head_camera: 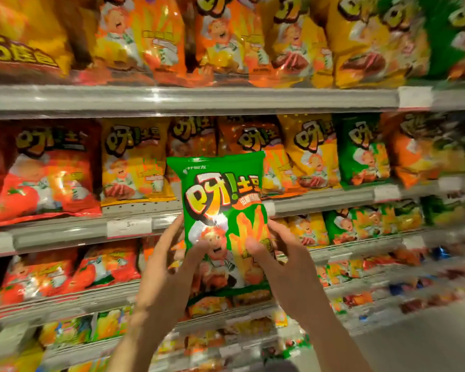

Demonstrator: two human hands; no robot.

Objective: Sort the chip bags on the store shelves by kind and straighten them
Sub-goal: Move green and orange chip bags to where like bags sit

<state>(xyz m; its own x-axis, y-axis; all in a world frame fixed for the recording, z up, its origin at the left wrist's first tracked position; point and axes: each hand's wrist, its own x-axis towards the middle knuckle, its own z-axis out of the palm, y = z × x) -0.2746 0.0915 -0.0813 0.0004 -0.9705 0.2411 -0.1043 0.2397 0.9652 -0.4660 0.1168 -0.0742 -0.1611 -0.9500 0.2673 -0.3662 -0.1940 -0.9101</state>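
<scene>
I hold a green chip bag upright in front of the shelves, at the centre of the view. My left hand grips its lower left edge, thumb on the front. My right hand grips its lower right edge, thumb pressed on the front too. Behind the bag, the middle shelf carries a red bag, yellow bags, an orange bag and another green bag to the right.
The top shelf holds orange and yellow bags. Lower shelves carry red bags at left and mixed green and yellow bags at right. Bare floor shows at the bottom right.
</scene>
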